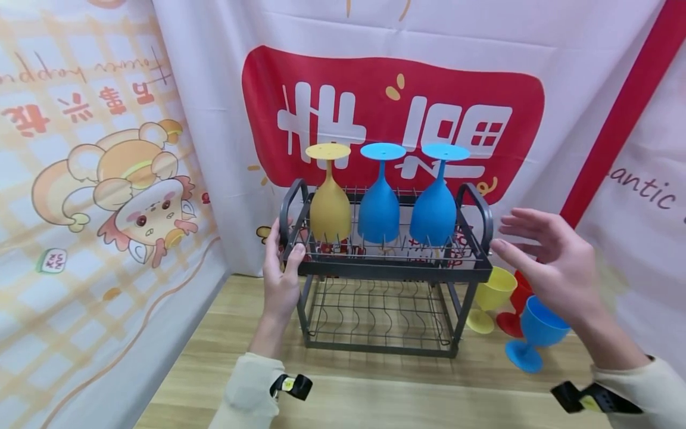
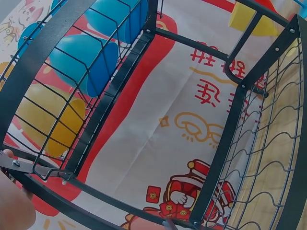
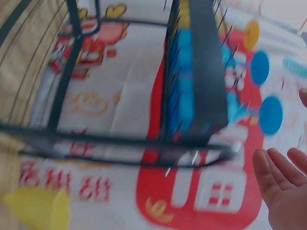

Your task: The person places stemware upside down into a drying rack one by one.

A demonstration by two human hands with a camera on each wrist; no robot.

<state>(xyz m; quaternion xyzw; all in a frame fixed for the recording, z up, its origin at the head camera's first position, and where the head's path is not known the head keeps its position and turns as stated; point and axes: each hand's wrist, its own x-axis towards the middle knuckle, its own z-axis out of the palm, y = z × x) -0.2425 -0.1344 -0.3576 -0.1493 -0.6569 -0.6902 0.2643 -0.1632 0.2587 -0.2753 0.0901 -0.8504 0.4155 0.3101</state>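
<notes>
Wooden tabletop [image 1: 396,384], dark rack [image 1: 393,271] between left hand [image 1: 281,283] (grip on it) and relaxed right hand [image 1: 560,262]

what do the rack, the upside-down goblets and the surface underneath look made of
Rack: probably dark satin-coated metal, judging by thin wires and screwed bars.
Upside-down goblets: likely matte plastic, being opaque and evenly coloured.
Surface underneath: smooth wood or laminate, pale grain showing; can't tell which.

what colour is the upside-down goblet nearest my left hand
The goblet is yellow, clearest in head view.
</notes>
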